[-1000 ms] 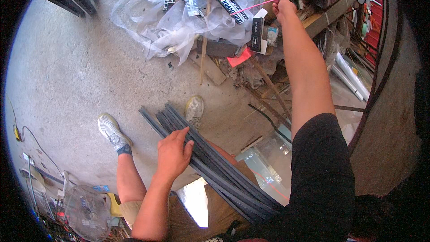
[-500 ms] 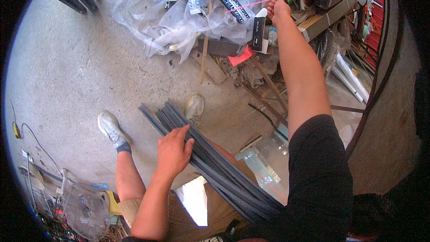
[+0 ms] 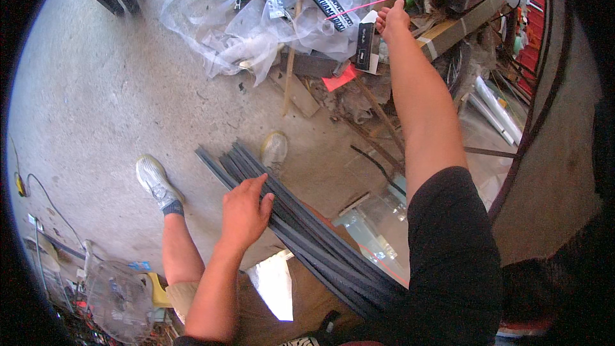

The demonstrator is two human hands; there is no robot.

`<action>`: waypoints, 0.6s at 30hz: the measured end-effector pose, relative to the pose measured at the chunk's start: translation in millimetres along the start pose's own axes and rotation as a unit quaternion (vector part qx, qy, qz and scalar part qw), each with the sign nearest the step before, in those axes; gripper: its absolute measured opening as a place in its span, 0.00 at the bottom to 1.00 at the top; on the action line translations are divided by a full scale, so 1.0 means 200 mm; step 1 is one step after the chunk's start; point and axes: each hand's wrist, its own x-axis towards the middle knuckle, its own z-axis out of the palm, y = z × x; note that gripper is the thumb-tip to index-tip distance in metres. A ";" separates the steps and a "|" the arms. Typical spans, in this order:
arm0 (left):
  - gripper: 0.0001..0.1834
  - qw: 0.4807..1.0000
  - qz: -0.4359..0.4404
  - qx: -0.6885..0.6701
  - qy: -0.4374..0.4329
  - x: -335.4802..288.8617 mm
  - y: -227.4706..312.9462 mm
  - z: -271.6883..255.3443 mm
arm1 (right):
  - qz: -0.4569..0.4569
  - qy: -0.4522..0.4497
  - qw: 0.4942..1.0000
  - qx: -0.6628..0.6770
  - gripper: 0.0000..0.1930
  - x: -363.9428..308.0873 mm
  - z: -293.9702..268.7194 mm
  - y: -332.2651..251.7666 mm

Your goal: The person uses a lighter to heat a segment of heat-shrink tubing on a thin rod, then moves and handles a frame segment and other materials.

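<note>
Head view, the only one: left hand (image 3: pixel 245 213) lies open, palm down, fingers spread across the top of a bundle of dark grey strips (image 3: pixel 301 224) that runs from the near end by the shoes on the concrete floor (image 3: pixel 96 90) back across the lap toward the body. Right hand (image 3: pixel 392 19) is stretched far forward and up, fingers pinched closed on a thin pink cord (image 3: pixel 368 5), which runs taut to the left of that hand over the crumpled clear plastic sheeting (image 3: pixel 237 32) and printed bars in the scrap pile. A small black-and-white box (image 3: pixel 365 43) sits just below and left of the right hand; a red scrap (image 3: pixel 339 80) lies lower still. The bundle is directly under the left palm, well apart from the right hand, down and to its left. Judgement: to do this well, the left palm should press flat so the strips do not fan or roll, and the cord needs a straight pull with a firm pinch, clear of the plastic so it does not snag. White shoe (image 3: pixel 152 179) lies left of the left hand.
</note>
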 end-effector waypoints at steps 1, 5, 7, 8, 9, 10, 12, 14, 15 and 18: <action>0.23 1.000 0.001 -0.003 0.003 0.00 0.00 0.00 | 0.010 0.003 1.000 0.007 0.39 -0.02 0.00 0.01; 0.23 1.000 0.007 -0.025 -0.003 -0.01 -0.01 0.00 | 0.024 0.035 0.998 0.041 0.38 -0.09 -0.09 0.09; 0.23 0.999 0.019 -0.034 0.022 -0.04 -0.04 -0.01 | 0.020 0.065 0.998 0.014 0.37 -0.15 -0.08 0.18; 0.22 0.998 -0.013 -0.057 0.000 -0.05 -0.02 -0.04 | 0.029 0.075 0.997 0.016 0.37 -0.20 -0.07 0.22; 0.22 0.998 -0.010 -0.058 0.001 -0.06 -0.02 -0.04 | 0.038 0.083 0.996 0.021 0.37 -0.25 -0.05 0.26; 0.23 0.998 -0.006 -0.060 0.015 -0.08 -0.03 -0.04 | 0.062 0.062 0.996 0.026 0.38 -0.32 -0.07 0.29; 0.23 0.998 0.007 -0.058 0.023 -0.10 -0.03 -0.06 | 0.066 0.124 0.989 0.056 0.37 -0.38 -0.08 0.34; 0.22 0.997 0.022 -0.066 0.030 -0.08 0.00 -0.06 | 0.027 0.207 0.978 0.004 0.38 -0.33 -0.17 0.40; 0.22 0.997 0.045 -0.067 0.010 -0.04 0.00 -0.04 | -0.002 0.258 0.961 -0.098 0.39 -0.26 -0.28 0.42; 0.20 0.993 0.007 -0.084 0.086 -0.20 -0.19 -0.07 | 0.073 0.274 0.935 -0.211 0.40 -0.81 0.13 0.35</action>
